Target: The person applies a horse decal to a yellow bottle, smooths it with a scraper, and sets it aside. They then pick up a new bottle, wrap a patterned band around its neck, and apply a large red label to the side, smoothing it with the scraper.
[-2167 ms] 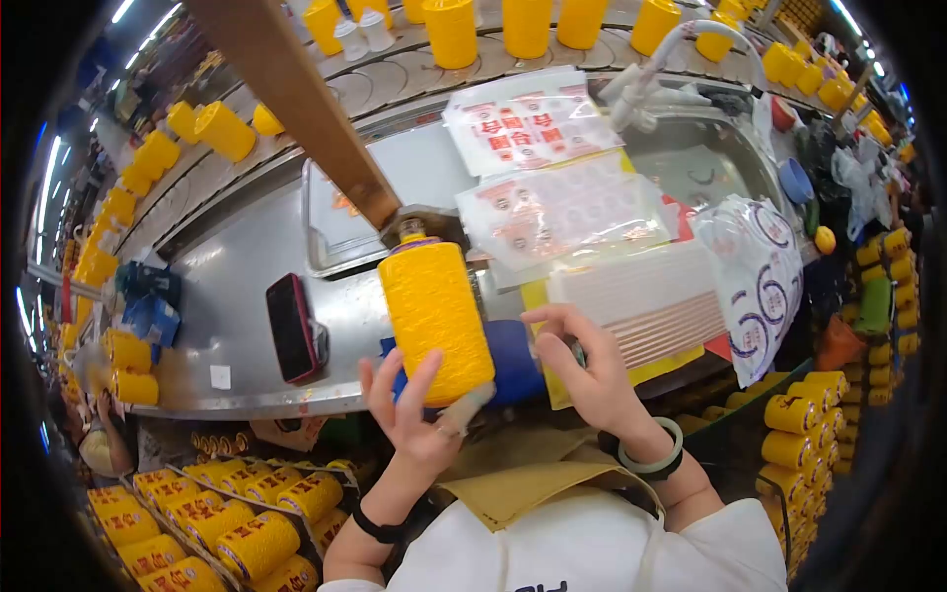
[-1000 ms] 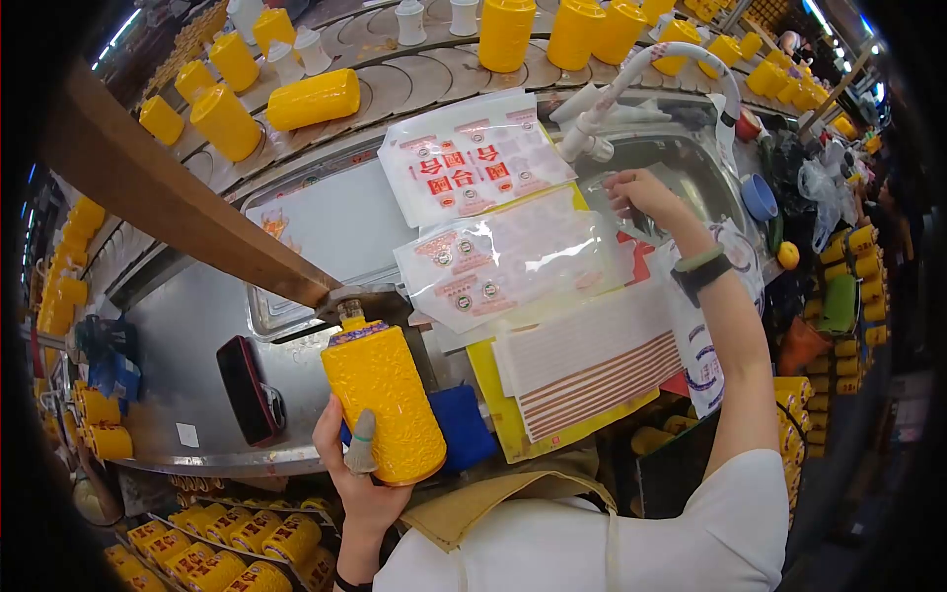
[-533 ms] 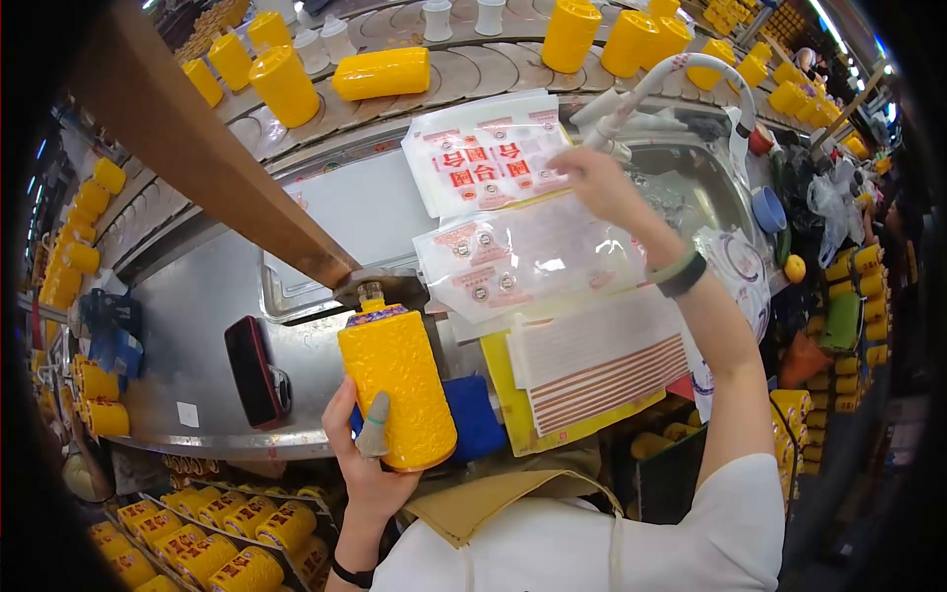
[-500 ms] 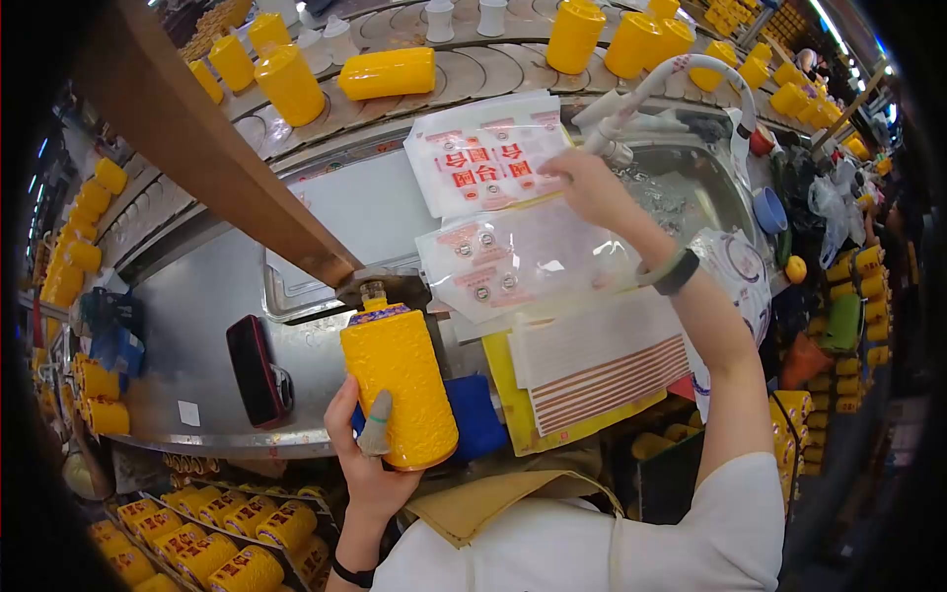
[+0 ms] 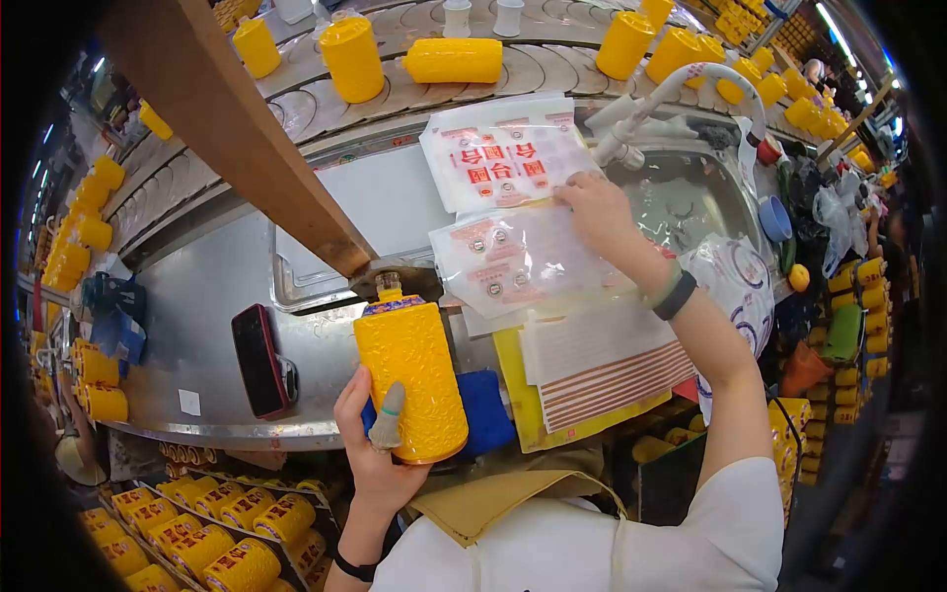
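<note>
My left hand (image 5: 380, 449) grips a yellow textured bottle (image 5: 412, 380) near its base, a grey finger cot on the thumb. The bottle leans slightly, its clear neck (image 5: 389, 284) against the dark fitting (image 5: 400, 274) at the foot of a wooden beam. My right hand (image 5: 597, 209) has its fingers drawn together at the right edge of the printed sheets; what lies between the fingertips is hidden. Under and beside it are a sheet with red characters (image 5: 503, 158), a paler printed sheet (image 5: 508, 261) and a stack of brown-striped sheets (image 5: 607, 360).
The wooden beam (image 5: 256, 148) slants down from the upper left. A sink (image 5: 691, 197) with a white faucet (image 5: 681, 79) lies right. Behind runs a conveyor (image 5: 533, 89) carrying yellow bottles. A phone (image 5: 258, 360) rests on the metal counter; a crate of yellow bottles (image 5: 217, 523) stands lower left.
My right hand has lowered toward the edge where the two printed sheets meet. The camera view has shifted a little; bottles on the conveyor appear farther right. My left hand keeps hold of the bottle.
</note>
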A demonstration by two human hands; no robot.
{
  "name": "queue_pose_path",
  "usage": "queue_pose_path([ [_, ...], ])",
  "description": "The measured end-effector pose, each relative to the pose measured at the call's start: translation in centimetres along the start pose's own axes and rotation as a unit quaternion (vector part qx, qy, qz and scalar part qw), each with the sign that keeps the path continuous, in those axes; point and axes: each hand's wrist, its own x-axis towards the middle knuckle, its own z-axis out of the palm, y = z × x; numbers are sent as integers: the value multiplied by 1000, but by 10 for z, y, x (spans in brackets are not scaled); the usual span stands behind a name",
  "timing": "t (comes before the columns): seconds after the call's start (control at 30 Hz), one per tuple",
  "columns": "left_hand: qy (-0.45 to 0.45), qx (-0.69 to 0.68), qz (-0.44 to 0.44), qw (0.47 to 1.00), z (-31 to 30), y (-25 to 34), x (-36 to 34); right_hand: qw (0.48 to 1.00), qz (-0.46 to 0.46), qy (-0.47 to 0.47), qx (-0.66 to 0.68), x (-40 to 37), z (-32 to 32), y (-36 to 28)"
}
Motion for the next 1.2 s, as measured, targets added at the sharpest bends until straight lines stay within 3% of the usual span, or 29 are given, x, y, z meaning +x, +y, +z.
queue_pose_path([
  [0.17,6,-30,-23,999,4,-1,-3,992,2,-12,129,0,-11,-11],
  [0.3,24,-63,-37,997,5,1,-5,993,-6,43,109,13,-5,-9],
  [0.37,24,-60,-36,997,4,1,-4,996,50,-59,51,14,-6,-10],
  [0.5,21,-56,-36,998,4,1,-5,995,92,-41,27,9,-1,33],
  [0.6,24,-66,-40,997,5,1,-4,980,161,-50,109,6,-6,55],
  [0.67,27,-69,-40,996,5,2,-4,936,307,-79,152,10,-6,62],
  [0.7,29,-81,-45,995,5,1,-4,936,307,-79,152,13,2,68],
  [0.77,32,-90,-52,994,5,1,-5,884,393,-103,231,19,25,81],
  [0.97,31,-88,-20,995,6,-4,-6,851,433,-103,278,30,43,89],
  [1.03,33,-94,-42,994,2,1,-4,835,450,-109,298,28,62,118],
  [1.17,38,-139,-88,986,3,0,-7,852,459,-44,248,18,25,93],
  [1.2,46,-152,-111,981,6,-2,-8,889,407,5,208,18,10,79],
])
